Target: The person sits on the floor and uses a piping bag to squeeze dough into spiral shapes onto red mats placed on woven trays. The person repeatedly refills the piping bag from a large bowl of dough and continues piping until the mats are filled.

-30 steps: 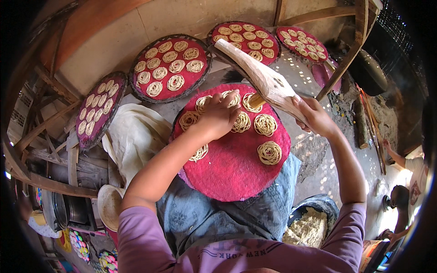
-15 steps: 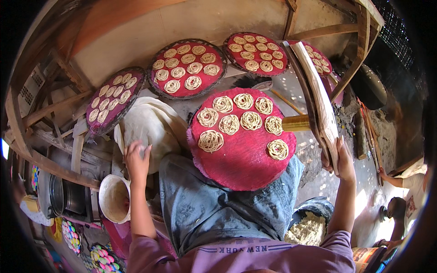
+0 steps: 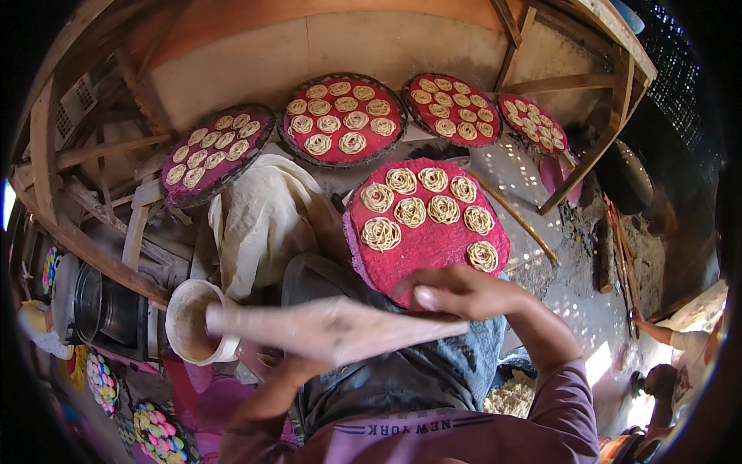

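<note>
Head view: my right hand (image 3: 471,292) is at the right end of a pale wooden bar (image 3: 336,332), fingers curled, but blur and overlap mean I can't tell if they grip it. Left fingers are hidden behind the bar; can't tell their state either. Bar runs left from my right fingers, across my lap, in front of a white bucket (image 3: 182,329). Round red tray (image 3: 394,267) is just ahead of my right fingers. Nine noodle coils (image 3: 444,209) sit on it, toward its far and side edges; red surface shows between them and my fingers, so I'd call this one part filled. Four more trays (image 3: 335,144), well beyond my fingers, look fully laid out. Dough (image 3: 510,394) sits nearer me than my right fingers, so material remains.
</note>
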